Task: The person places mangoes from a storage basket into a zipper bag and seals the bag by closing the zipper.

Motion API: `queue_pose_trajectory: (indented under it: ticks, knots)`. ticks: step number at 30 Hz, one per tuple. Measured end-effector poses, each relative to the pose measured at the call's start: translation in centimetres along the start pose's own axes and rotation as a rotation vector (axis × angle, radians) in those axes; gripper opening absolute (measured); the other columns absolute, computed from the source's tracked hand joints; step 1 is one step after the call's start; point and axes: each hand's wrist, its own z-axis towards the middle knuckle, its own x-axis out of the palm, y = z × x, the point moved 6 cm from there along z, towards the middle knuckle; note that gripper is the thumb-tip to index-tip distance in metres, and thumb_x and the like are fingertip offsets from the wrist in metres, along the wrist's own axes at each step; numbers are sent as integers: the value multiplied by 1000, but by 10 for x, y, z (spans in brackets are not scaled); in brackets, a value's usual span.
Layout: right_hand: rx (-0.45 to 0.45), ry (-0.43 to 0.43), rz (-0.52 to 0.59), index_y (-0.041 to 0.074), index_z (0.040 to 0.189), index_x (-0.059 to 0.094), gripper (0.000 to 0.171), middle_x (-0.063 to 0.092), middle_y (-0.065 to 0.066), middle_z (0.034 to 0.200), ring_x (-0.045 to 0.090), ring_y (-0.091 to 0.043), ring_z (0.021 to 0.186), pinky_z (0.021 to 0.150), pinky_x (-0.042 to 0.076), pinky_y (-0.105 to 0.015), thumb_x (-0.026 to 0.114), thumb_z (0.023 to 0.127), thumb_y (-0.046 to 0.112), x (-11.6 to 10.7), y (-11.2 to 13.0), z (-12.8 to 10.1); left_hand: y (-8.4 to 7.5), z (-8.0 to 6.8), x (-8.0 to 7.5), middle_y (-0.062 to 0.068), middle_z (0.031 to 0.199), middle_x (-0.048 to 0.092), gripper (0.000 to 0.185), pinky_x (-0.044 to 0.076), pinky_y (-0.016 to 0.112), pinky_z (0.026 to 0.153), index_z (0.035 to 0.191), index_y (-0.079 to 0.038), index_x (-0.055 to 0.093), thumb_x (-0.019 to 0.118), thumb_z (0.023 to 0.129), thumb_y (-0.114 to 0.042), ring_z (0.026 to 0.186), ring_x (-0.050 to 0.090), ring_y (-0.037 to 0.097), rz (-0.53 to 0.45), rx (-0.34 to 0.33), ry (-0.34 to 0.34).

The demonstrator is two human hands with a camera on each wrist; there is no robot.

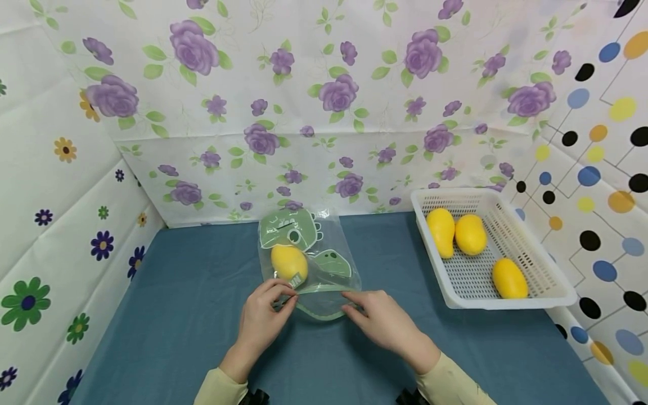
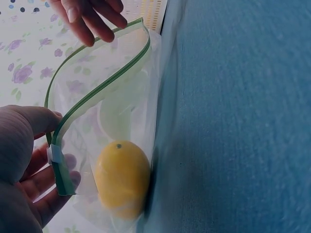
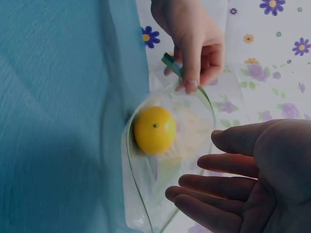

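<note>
A clear zip bag (image 1: 349,247) with green dinosaur prints lies on the blue cloth, its green-edged mouth gaping. One smooth yellow fruit (image 1: 288,262) rests inside, at the bag's left side in the head view. With thumb and fingers my left hand (image 1: 267,310) pinches the mouth's left end, beside a white slider (image 2: 54,154). My right hand (image 1: 382,320) is at the mouth's other end, its fingers spread and fairly straight in the right wrist view. Whether its fingertips touch the bag is hard to tell.
A white perforated basket (image 1: 506,304) stands to the right, holding two yellow fruits (image 1: 471,234) side by side and another yellow fruit (image 1: 509,278) nearer its front. Flowered sheeting (image 1: 304,95) rises behind the blue tablecloth (image 1: 192,304); patterned sheets border both sides.
</note>
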Motion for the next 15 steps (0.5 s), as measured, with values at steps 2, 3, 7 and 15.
queue_pose_trajectory:
  ticks: [2,3,7,15]
  knots:
    - [6,-1,0,12,140,71,35,78,-9,121,73,-9,84,77,60,-38,67,109,26,-4,-1,-2,1,0,0,-7,107,71,5,61,33,69,93,-17,81,85,96,-19,88,72,17,2,-2,0]
    - [8,-3,-3,11,140,72,35,78,-8,119,70,-5,78,75,59,-36,67,109,26,-6,-2,-3,1,0,0,-7,107,71,6,61,33,69,93,-17,81,84,96,-20,88,72,17,1,-3,0]
    - [21,-19,-14,9,139,72,36,79,-8,117,65,-2,73,70,54,-34,69,108,26,-13,-4,-7,2,-1,0,-6,107,71,10,60,33,69,95,-16,81,82,99,-25,88,72,17,-4,-5,4]
    - [71,-80,-34,11,137,74,35,77,-5,125,75,-13,94,79,60,-38,71,106,27,-25,-18,-12,4,-2,0,-5,106,72,9,59,32,67,94,-15,81,82,99,-23,85,72,18,-7,16,-10]
